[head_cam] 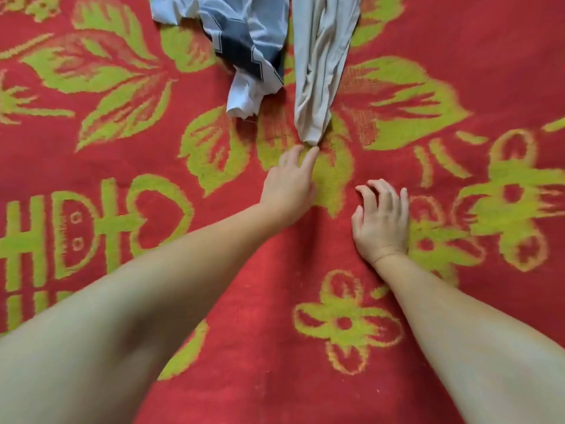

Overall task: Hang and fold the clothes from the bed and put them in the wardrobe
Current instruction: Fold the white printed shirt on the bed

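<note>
The left hand (289,182) is extended forward over the red blanket (489,41) with its green leaf and flower pattern. Its fingertips (312,153) touch the near end of the grey garment (321,65), at the narrow bunched tip. Whether the fingers pinch the cloth or only touch it cannot be told; the fingers are nearly straight.

The grey garment lies stretched away from the hand toward the top edge of the view, widening as it goes. Just beside it, to the left, lies the blue-and-white garment (244,41), crumpled, with a dark blue panel; its near corner is close to the left hand but apart from it.

The right hand (382,221) rests on the blanket, fingers loosely curled and spread, holding nothing, well short of both garments.
</note>
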Tool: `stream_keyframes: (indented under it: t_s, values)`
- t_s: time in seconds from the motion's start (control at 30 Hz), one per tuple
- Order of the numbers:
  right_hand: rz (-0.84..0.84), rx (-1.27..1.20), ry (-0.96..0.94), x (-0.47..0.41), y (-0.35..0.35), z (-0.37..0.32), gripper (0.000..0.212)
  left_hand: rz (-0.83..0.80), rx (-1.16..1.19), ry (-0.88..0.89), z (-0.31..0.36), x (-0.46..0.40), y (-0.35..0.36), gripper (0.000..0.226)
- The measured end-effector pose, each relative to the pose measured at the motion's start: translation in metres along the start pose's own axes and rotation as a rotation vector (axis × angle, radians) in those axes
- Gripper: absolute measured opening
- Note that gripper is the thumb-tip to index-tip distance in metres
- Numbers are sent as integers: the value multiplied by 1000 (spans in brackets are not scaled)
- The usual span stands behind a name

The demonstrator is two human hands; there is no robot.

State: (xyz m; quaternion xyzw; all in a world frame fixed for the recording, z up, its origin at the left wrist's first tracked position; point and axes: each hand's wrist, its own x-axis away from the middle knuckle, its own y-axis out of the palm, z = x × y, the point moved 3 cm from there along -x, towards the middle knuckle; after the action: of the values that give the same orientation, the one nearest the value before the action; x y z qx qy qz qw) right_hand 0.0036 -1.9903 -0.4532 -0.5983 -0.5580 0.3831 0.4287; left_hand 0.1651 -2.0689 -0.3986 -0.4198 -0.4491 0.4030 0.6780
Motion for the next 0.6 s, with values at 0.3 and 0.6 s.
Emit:
stream_keyframes:
  t_s: [0.3, 0.6]
  values:
    - [96, 50, -14, -1, 6, -1, 43, 107, -165, 39, 0, -126, -13, 53]
    - [109, 53, -16, -2, 7, 1, 45, 71, 145, -87, -20, -73, -8, 39]
